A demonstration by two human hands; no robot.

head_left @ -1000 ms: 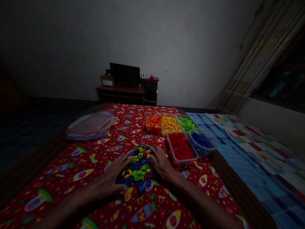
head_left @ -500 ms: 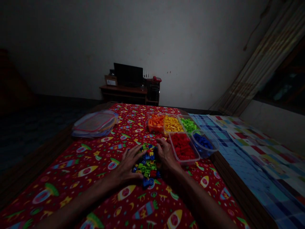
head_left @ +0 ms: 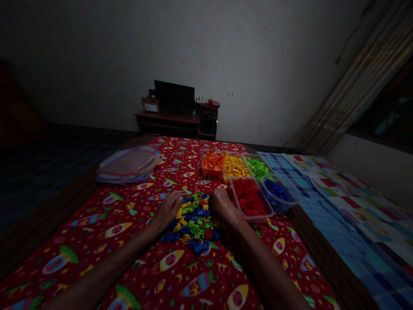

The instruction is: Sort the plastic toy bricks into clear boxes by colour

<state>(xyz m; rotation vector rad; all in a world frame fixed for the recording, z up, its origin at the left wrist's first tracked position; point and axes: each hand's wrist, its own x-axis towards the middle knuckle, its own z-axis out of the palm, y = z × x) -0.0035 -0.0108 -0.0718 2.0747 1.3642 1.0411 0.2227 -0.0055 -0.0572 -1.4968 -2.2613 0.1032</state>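
A heap of small mixed plastic bricks (head_left: pixel 193 221), blue, green, yellow and red, lies on a red cloth printed with rockets (head_left: pixel 129 241). My left hand (head_left: pixel 167 210) rests against the heap's left side, fingers curved around it. On the heap's right side is my right hand (head_left: pixel 225 207), also cupped against the bricks. Both hands lie flat on the cloth and hold nothing that I can see. Just right of my right hand stands a clear tub of red bricks (head_left: pixel 250 199).
Tubs of orange (head_left: pixel 212 164), yellow (head_left: pixel 235 166), green (head_left: pixel 258 167) and blue bricks (head_left: pixel 278 192) stand behind and beside the red one. A stack of lids (head_left: pixel 129 163) lies far left. A checked cloth (head_left: pixel 338 202) covers the right. A desk with a monitor (head_left: pixel 176 112) stands at the wall.
Both hands have slid forward along the heap's sides, pushing the bricks into a tighter, longer pile nearer the tubs. The view has shifted slightly.
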